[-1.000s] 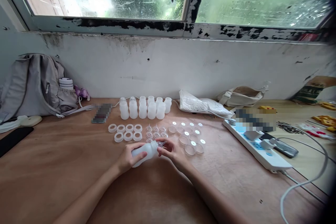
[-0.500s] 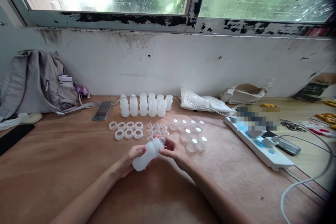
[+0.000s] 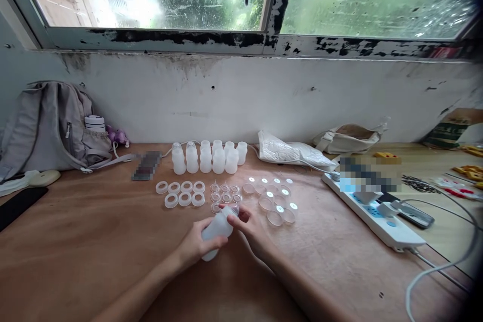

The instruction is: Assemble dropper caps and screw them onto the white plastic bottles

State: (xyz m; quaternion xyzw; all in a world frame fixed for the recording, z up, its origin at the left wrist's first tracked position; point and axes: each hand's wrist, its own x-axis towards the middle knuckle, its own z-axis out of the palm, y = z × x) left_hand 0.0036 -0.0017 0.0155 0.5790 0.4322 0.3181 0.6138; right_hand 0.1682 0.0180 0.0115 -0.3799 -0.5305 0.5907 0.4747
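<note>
A frosted white baby bottle point(image 3: 218, 227) is tilted above the table, its top toward the upper right. My left hand point(image 3: 196, 241) is wrapped around its body. My right hand point(image 3: 249, 225) is closed at the bottle's neck, where a clear nipple point(image 3: 235, 209) partly shows between the fingers. Just beyond the hands lie several clear nipples point(image 3: 225, 198). White collar rings point(image 3: 171, 207) sit in two rows to their left. On the right are clear round caps point(image 3: 275, 218) and small white discs point(image 3: 279, 209).
Several frosted bottles point(image 3: 218, 163) stand in a group at the back, two with clear domed tops. Behind them runs the wall. A white plastic package point(image 3: 277, 148), a grey backpack point(image 3: 45, 126) and a power strip point(image 3: 381, 219) with cables flank the work area.
My left hand has turned over the bottle, its fingers now across the front. The bottle has shifted slightly right and down, while my right hand stays at its top.
</note>
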